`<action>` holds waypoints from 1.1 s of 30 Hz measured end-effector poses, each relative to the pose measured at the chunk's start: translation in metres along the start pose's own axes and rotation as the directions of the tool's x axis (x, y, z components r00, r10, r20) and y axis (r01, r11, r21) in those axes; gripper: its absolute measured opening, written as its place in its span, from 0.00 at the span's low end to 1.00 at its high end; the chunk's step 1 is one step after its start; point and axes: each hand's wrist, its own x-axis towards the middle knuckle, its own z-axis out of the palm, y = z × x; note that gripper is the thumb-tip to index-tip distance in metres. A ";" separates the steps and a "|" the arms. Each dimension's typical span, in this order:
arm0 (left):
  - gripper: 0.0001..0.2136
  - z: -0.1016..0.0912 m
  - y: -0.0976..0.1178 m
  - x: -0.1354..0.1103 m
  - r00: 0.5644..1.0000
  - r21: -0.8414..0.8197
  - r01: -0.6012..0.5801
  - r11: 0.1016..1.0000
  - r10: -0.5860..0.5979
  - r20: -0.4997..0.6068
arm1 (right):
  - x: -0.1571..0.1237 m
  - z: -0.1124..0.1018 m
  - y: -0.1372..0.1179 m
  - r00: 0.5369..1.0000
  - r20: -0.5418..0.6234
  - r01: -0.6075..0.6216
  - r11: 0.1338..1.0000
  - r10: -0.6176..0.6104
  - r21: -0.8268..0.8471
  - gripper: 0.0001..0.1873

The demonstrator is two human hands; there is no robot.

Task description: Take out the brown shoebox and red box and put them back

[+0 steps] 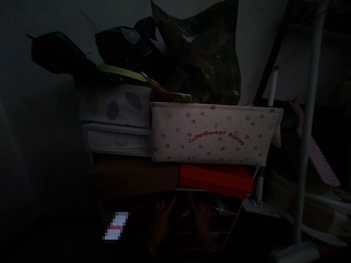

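Note:
Low in the middle of the view, both hands reach in at a dark shelf opening under two boxes. My left hand (162, 213) has its thumb stretched apart from its fingers, and nothing shows in it. Beside it, my right hand (202, 216) also has thumb and fingers apart, near a shiny, clear-looking item (222, 208) that is too dark to name. Above the hands lie a brown box (134, 177) on the left and a red box (215, 179) on the right. What lies deeper in the shelf is hidden in shadow.
A pale star-patterned case (211, 135) hangs over the shelf front, beside a small white drawer (117, 141) and a leaf-patterned box (115, 104). Dark bags (203, 54) are piled on top. A pale pole (307, 138) stands at right; a wall (35, 128) is at left.

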 end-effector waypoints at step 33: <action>0.20 0.030 0.005 -0.098 0.975 -0.262 0.082 0.962 -0.132 -0.178 | -0.077 -0.030 -0.026 0.933 0.028 -0.199 0.450 0.358 0.871 0.15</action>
